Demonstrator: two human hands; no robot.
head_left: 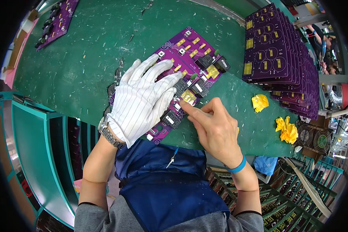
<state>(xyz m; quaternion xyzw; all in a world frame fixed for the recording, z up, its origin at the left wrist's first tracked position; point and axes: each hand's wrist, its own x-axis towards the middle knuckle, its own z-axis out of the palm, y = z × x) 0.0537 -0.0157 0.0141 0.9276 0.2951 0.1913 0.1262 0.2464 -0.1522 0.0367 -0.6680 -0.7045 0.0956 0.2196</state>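
A purple circuit board (pixel 189 58) lies at a slant on the green bench, carrying black box-shaped components, small yellow parts and white connectors. My left hand (pixel 143 94), in a white striped glove, rests spread over the board's left side and hides part of it. With its index finger stretched out, my bare right hand (pixel 216 125) touches the board beside a square of yellow tape (pixel 188 96). Its thumb is apart from that finger and the other fingers are curled; no held thing shows. Another yellow tape square (pixel 212 72) sits farther up the board.
Purple boards (pixel 267 50) stand in a row at the right. Two crumpled yellow tape pieces (pixel 260 103) (pixel 287 130) lie nearer. Another populated board (pixel 58 23) is at the far left. Green racks (pixel 38 150) stand below the bench, with a crack (pixel 120 67) in its surface.
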